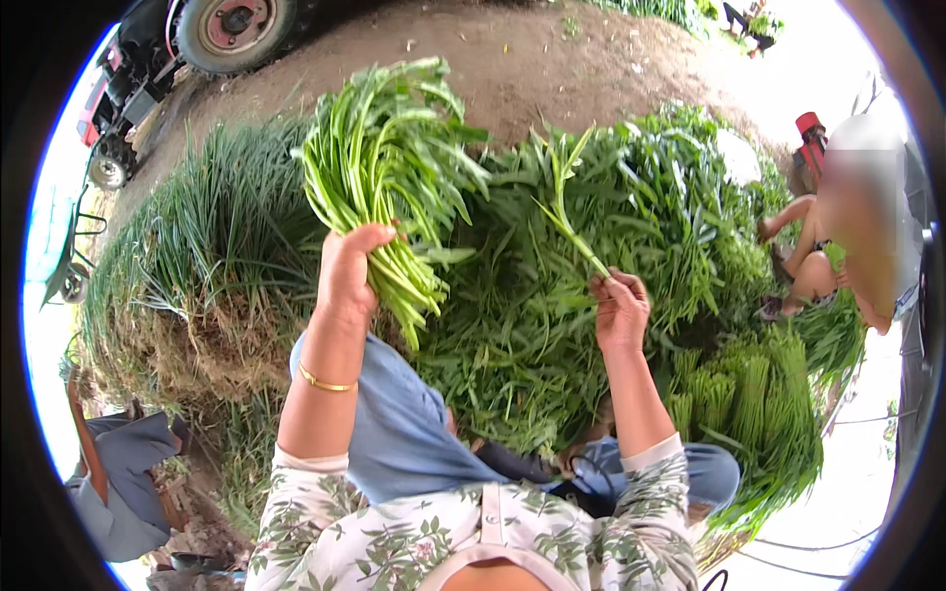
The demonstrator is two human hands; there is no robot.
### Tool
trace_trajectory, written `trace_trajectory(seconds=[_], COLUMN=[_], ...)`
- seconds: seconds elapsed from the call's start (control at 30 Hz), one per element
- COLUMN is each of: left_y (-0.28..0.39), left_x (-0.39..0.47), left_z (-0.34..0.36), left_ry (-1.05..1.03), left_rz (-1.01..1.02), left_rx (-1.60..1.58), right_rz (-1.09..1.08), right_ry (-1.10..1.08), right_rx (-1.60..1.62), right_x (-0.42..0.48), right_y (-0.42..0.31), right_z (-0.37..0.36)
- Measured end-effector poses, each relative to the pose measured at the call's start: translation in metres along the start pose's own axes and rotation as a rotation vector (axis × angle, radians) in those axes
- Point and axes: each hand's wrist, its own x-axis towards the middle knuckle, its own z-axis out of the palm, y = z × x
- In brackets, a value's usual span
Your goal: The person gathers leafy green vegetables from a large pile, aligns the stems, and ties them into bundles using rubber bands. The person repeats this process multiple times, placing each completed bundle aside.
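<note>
My left hand (pixel 351 270) is closed around the stems of a thick bunch of leafy greens (pixel 369 155), whose leaves fan upward and whose cut ends point down to the right. Between the thumb and fingers of my right hand (pixel 622 303) is the lower end of a single green stalk (pixel 565 221) with narrow leaves, held apart from the bunch. Below and behind both hands spreads a large heap of loose leafy greens (pixel 517 332).
Long green onions with roots (pixel 214 251) lie piled at left. Bundled green stems (pixel 746 391) stand at lower right. One person (pixel 857 229) sits at right, another (pixel 126 473) at lower left. A vehicle's wheel (pixel 236 26) is at upper left, beyond bare soil (pixel 532 59).
</note>
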Motion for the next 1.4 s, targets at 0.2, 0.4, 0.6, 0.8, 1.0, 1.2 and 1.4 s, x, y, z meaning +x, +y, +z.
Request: trace_trajectory(seconds=[0.2,0.4,0.6,0.8,1.0,1.2,1.4], left_y=[-0.005,-0.011,-0.017,-0.025,-0.030,-0.035,-0.034], left_x=[0.004,0.003,0.006,-0.014,-0.037,-0.040,-0.014], left_z=[-0.001,0.008,0.029,0.062,0.075,0.065,0.082], left_ry=[-0.016,-0.020,-0.223,-0.474,-0.927,-1.148,-1.203], left_rz=[-0.014,-0.052,-0.092,-0.277,-0.567,-0.864,-0.606], left_rx=[0.056,0.148,0.242,0.314,0.395,0.151,0.230], right_rz=[0.737,0.241,-0.007,-0.960,-1.419,-0.667,0.370], right_ry=[-0.760,-0.454,-0.545,-0.648,-1.136,-1.270,-0.627], right_rx=[-1.394,-1.647,-1.540,-1.567,-1.742,-1.503,-0.500], right_x=[-0.072,-0.035,-0.016,-0.017,-0.017,-0.031,-0.038], right_y=[0.047,0.102,0.096,-0.021,-0.053,-0.069,-0.087], right_z=[-0.108,-0.122,-0.045,0.088,0.136,0.122,0.094])
